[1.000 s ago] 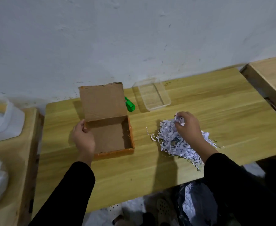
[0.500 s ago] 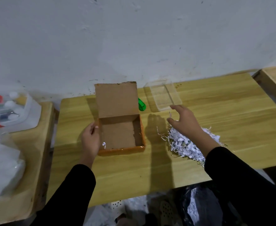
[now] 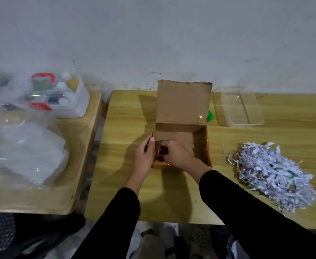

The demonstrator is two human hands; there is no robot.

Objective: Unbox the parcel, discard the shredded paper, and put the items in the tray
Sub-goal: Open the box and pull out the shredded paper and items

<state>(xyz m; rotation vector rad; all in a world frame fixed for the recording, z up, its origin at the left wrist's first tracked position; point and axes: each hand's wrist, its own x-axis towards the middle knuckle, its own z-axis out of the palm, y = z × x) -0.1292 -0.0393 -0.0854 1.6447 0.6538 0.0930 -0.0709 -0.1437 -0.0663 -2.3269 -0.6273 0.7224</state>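
An open cardboard box (image 3: 183,131) with its lid standing upright sits in the middle of the wooden table (image 3: 127,199). My left hand (image 3: 144,156) grips the box's left wall. My right hand (image 3: 176,155) reaches inside at the near left corner, its fingers pinched around a small white scrap of paper (image 3: 159,151). A heap of white shredded paper (image 3: 271,174) lies on the table to the right of the box. The clear plastic tray (image 3: 241,107) stands at the back right, with nothing in it.
A green object (image 3: 209,116) peeks out behind the box's right side. A second table (image 3: 41,193) on the left carries clear plastic bags (image 3: 26,152) and a white tub of small bottles (image 3: 60,94). A wall runs along the back.
My right hand left the shredded paper heap, moved left and went into the box, where it closed on a scrap. My left hand stayed on the box's left wall. The camera swung left.
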